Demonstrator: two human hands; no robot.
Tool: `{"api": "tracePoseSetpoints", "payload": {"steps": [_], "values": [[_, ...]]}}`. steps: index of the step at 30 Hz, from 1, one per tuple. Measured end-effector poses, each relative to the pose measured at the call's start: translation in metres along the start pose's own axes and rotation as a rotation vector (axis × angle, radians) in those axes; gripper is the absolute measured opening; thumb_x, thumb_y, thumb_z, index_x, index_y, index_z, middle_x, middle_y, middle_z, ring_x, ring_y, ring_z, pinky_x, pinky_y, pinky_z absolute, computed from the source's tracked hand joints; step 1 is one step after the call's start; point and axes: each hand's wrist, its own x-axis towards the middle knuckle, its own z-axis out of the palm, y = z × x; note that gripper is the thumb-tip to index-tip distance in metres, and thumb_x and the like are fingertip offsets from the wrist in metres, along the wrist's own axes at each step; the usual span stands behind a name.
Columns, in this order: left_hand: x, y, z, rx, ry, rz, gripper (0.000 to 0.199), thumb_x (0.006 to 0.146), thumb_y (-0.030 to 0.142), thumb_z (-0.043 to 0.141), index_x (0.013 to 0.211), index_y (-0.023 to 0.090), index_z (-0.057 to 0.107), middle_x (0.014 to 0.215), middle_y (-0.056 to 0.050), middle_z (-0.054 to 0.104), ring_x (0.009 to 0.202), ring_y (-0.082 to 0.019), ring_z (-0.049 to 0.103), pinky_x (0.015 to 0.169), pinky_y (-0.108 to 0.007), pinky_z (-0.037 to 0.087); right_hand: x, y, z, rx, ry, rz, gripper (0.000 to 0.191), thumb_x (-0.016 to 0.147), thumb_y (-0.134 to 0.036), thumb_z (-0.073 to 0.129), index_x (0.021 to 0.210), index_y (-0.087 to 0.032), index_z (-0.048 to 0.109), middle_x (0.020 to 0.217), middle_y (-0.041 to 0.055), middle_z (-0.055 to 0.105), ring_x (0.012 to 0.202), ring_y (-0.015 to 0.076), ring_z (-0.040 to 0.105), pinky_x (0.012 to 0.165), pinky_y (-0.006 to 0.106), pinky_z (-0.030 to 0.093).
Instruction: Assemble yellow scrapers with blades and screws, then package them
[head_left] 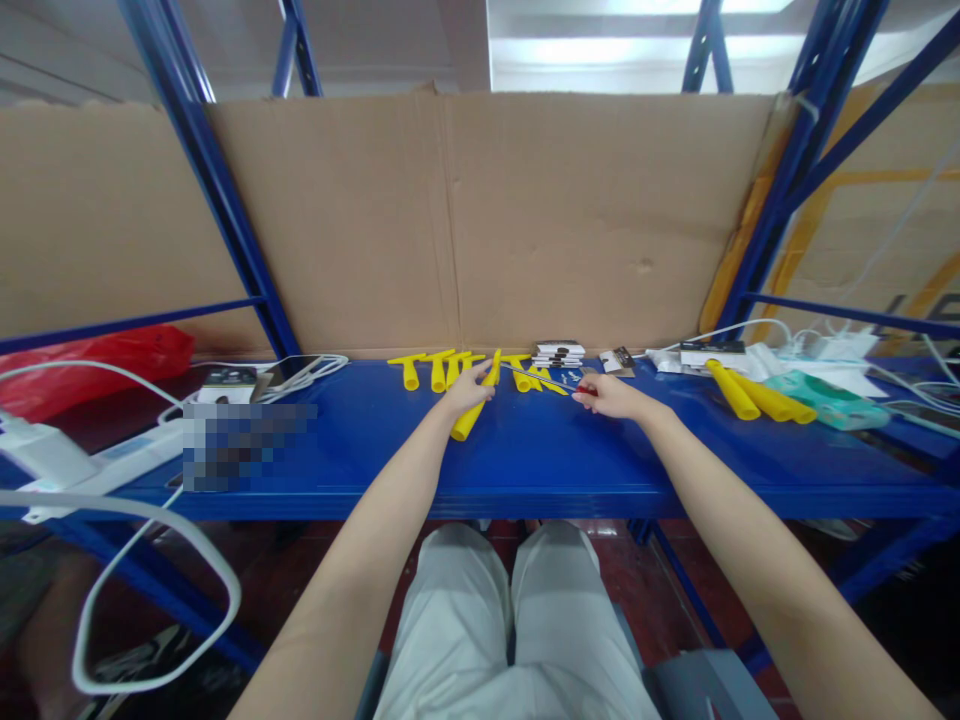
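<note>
My left hand (466,388) is closed on a yellow T-shaped tool (468,418), its round handle pointing toward me over the blue shelf. In my right hand (604,393) is a screwdriver (551,381) with a red handle and a long thin metal shaft. The shaft points left, and its end is near the head of the held yellow tool; whether they touch is too small to tell. Several similar yellow tools (438,372) lie in a row behind my left hand, and more lie between my two hands.
Small black-and-white packets (558,353) are stacked at the back. Yellow handles (765,397) and a green plastic packet (829,400) lie at the right. A white power strip (135,455), cables and a red bag (97,368) are at the left. Cardboard (480,220) stands behind.
</note>
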Motion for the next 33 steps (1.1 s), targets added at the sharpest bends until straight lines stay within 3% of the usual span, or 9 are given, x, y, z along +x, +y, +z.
{"api": "tracePoseSetpoints", "payload": {"steps": [13,26,33], "values": [[0.0,0.002,0.0,-0.004,-0.032,0.011,0.074,0.065,0.002,0.055,0.136,0.018,0.042,0.118,-0.01,0.057,0.058,-0.004,0.057,0.065,-0.021,0.052,0.001,0.0,-0.001,-0.094,0.005,0.002,0.011,0.082,-0.027,0.051,0.078,-0.017,0.056,0.071,0.0047,0.065,0.068,0.0172,0.059,0.062,0.025,0.041],[-0.004,0.007,0.0,0.023,-0.017,-0.003,0.072,0.067,0.003,0.057,0.137,0.016,0.042,0.123,-0.014,0.055,0.063,-0.008,0.061,0.067,-0.022,0.051,0.002,0.012,-0.003,-0.274,0.002,0.131,0.011,0.079,-0.025,0.054,0.087,-0.02,0.06,0.085,0.0077,0.066,0.077,0.0195,0.06,0.069,0.028,0.043],[-0.005,0.008,0.004,0.027,-0.091,-0.065,0.066,0.071,0.01,0.061,0.135,0.013,0.044,0.123,-0.014,0.056,0.063,-0.009,0.06,0.071,-0.024,0.049,0.001,0.006,-0.005,-0.294,-0.052,0.184,0.01,0.079,-0.024,0.054,0.085,-0.018,0.061,0.092,0.0103,0.067,0.084,0.0217,0.061,0.071,0.03,0.044]]}}
